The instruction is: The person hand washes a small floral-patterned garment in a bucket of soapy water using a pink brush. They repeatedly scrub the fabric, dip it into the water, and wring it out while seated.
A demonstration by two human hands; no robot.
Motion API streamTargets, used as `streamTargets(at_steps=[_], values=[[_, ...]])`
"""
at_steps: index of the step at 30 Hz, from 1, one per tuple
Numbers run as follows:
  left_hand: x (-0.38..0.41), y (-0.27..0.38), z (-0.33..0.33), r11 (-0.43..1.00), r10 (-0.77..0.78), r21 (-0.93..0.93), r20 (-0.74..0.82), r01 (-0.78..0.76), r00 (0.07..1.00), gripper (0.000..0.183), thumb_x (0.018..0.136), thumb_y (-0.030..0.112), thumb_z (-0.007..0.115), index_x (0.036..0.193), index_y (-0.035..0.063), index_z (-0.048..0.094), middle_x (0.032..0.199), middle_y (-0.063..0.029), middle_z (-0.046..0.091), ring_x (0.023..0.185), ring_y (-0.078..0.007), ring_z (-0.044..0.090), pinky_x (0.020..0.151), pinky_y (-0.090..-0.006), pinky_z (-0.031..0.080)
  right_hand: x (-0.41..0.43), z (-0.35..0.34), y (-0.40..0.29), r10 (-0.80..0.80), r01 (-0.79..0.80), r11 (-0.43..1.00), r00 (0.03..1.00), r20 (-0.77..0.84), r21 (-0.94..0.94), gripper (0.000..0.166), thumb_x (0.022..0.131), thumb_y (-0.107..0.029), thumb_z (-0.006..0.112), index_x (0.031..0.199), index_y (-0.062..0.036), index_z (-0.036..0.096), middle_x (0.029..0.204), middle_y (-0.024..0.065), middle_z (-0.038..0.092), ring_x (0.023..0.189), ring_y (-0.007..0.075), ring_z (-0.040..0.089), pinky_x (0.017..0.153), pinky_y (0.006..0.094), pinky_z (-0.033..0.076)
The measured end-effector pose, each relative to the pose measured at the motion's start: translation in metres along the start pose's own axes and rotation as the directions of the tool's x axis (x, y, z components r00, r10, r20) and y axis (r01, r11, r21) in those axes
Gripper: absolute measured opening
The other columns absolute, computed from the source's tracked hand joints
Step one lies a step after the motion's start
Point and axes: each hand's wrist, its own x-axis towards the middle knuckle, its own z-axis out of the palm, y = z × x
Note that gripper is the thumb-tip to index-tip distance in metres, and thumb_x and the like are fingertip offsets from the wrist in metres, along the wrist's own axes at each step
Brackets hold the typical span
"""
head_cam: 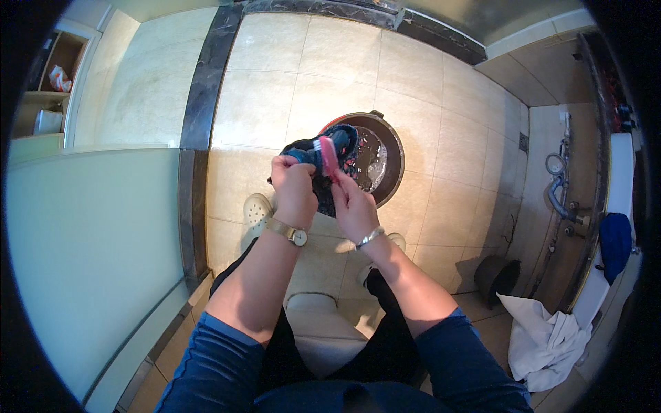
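Observation:
Between my feet stands a dark round basin holding murky water with some foam. My left hand grips a wet dark blue cloth item at its left side. The cloth is bunched over the basin's left part, and its exact kind is hard to make out. In my right hand is a pink brush, held by its handle. Its white bristles face left, at the cloth; whether they touch it cannot be told.
Pale tiles cover the floor. A frosted glass panel rises at left. To the right are a dark bucket, a draped white cloth and a wall tap with a hose. Beneath me is a white toilet.

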Motion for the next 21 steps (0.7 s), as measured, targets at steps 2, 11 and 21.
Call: streamTargets(at_steps=[2, 11, 21], values=[[-0.003, -0.006, 0.004, 0.996, 0.014, 0.091, 0.037, -0.017, 0.999, 0.035, 0.069, -0.016, 0.054, 0.088, 0.0113, 0.043, 0.080, -0.0004, 0.043, 0.066, -0.0109, 0.042, 0.056, -0.0254, 0.035, 0.008, -0.004, 0.011, 0.021, -0.019, 0.998, 1.000, -0.021, 0.062, 0.033, 0.094, -0.020, 0.056, 0.123, -0.0058, 0.060, 0.081, 0.0247, 0.066, 0.074, 0.0396, 0.067, 0.065, 0.0466, 0.053], [0.002, -0.009, 0.004, 0.987, 0.026, 0.156, 0.074, -0.038, 0.997, 0.034, 0.068, -0.015, 0.054, 0.087, 0.0113, 0.044, 0.082, -0.0010, 0.043, 0.072, -0.0120, 0.043, 0.062, -0.0260, 0.039, 0.011, -0.005, 0.014, 0.037, -0.037, 0.999, 0.999, -0.020, 0.004, 0.036, 0.093, -0.019, 0.057, 0.127, -0.0069, 0.058, 0.074, 0.0267, 0.063, 0.069, 0.0406, 0.066, 0.062, 0.0451, 0.053], [0.004, -0.006, 0.000, 0.988, 0.023, 0.148, 0.073, -0.033, 0.997, 0.034, 0.065, -0.015, 0.055, 0.086, 0.0098, 0.045, 0.081, -0.0013, 0.045, 0.070, -0.0116, 0.044, 0.059, -0.0252, 0.038, 0.005, -0.003, 0.009, -0.009, 0.010, 1.000, 1.000, -0.027, 0.024, 0.038, 0.095, -0.020, 0.055, 0.130, -0.0062, 0.056, 0.073, 0.0249, 0.064, 0.067, 0.0399, 0.066, 0.061, 0.0456, 0.051]])
